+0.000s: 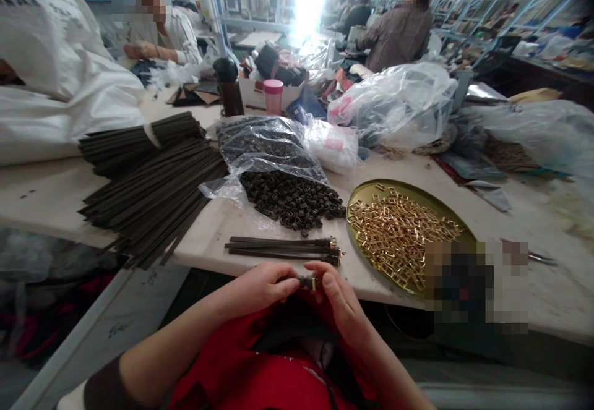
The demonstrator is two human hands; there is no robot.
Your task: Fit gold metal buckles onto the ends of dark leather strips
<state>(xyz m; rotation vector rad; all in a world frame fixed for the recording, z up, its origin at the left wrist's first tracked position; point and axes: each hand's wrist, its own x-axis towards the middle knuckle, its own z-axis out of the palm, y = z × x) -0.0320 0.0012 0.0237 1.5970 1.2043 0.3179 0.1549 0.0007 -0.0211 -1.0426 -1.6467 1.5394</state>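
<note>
Near the table's front edge, my left hand [269, 285] pinches a dark strap [305, 282] that carries a small gold buckle [314, 284]. My right hand [336, 295] is closed around the buckle end, its fingertips at the gold metal. Most of the strap is hidden by my hands. Just beyond lie several finished-looking dark straps [278, 247] with gold buckles at their right ends. A heap of small black loops [292, 200] spills from a clear plastic bag [264, 141]. To the right, a round gold tray [464, 227] holds many gold buckles [403, 230].
Bundles of long dark strips [153, 193] lie at the left. Behind stand a dark bottle [228, 88] and a pink-lidded jar [273, 98], beside plastic bags [394, 107]. A metal tool [541, 257] lies at the right. Two people sit beyond the table.
</note>
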